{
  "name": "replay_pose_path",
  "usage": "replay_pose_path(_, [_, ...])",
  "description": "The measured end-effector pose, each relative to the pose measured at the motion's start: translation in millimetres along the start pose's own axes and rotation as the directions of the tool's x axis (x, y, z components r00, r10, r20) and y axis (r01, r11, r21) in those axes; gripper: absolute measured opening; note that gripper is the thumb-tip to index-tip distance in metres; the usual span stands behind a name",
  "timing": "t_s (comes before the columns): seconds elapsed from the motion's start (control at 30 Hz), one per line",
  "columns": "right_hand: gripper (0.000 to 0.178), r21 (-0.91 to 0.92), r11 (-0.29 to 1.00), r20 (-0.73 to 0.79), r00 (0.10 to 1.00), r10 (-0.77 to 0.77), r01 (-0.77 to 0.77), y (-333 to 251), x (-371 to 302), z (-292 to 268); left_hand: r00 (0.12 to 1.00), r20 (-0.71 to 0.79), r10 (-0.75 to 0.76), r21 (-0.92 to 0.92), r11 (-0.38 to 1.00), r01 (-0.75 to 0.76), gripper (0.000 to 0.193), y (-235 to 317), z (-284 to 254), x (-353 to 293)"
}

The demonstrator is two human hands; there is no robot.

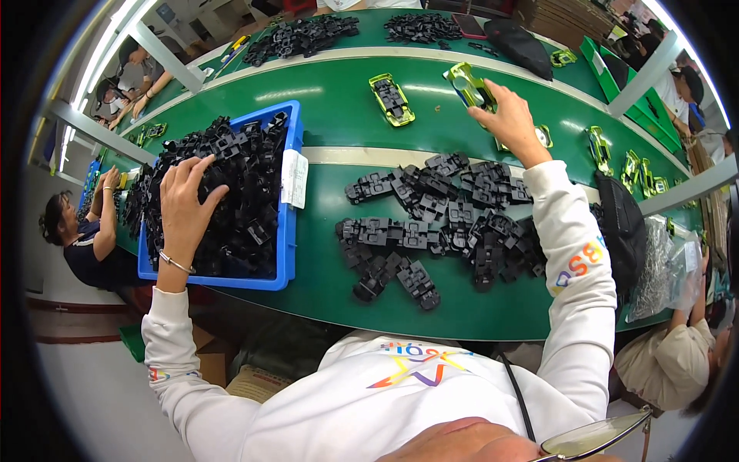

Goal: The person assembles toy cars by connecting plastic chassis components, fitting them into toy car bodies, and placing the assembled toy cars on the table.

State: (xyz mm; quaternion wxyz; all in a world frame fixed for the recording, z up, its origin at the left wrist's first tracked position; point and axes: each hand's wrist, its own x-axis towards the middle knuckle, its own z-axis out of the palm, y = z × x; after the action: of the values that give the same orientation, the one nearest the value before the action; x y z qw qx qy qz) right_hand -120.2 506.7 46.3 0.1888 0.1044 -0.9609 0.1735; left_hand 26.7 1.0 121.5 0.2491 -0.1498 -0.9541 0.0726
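Note:
My right hand is stretched out over the far side of the green table, its thumb and fingers closed on a yellow-green toy car body. Over a blue bin heaped with black plastic car chassis parts, my left hand has its fingers and thumb apart. Its fingertips are at the top of the heap, and I make out no part held in them. Beyond the bin lies a green car body with a black chassis in it. Another green body is partly hidden behind my right wrist.
A loose pile of black chassis lies between my arms. More black parts sit on the far strip, near a phone. Several green car bodies and a black bag are at the right. Other people work around the table.

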Motion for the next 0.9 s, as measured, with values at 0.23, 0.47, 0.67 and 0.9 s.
replay_pose_path(0.23, [0.070, 0.566, 0.824, 0.085, 0.996, -0.034, -0.020, -88.7, -60.9, -52.1, 0.942, 0.227, -0.248, -0.873, 0.377, 0.310, 0.058, 124.7, -18.6, -6.7])
replay_pose_path(0.47, [0.061, 0.652, 0.752, 0.195, 0.938, -0.286, 0.094, -159.6, -134.9, -37.6, 0.822, 0.521, -0.231, -0.668, -0.710, 0.224, 0.059, 244.8, 44.3, 0.7])
replay_pose_path(0.67, [0.039, 0.473, 0.877, 0.292, 0.954, -0.063, -0.087, -72.0, -100.5, -29.2, 0.772, 0.610, -0.180, -0.530, -0.816, 0.229, 0.062, 204.9, 81.0, 6.0])
replay_pose_path(0.9, [0.050, 0.092, 0.973, 0.410, 0.882, -0.231, 0.212, -46.5, -48.6, 19.1, 0.798, 0.582, -0.156, -0.505, -0.839, 0.205, 0.064, 202.8, 94.0, 27.2])
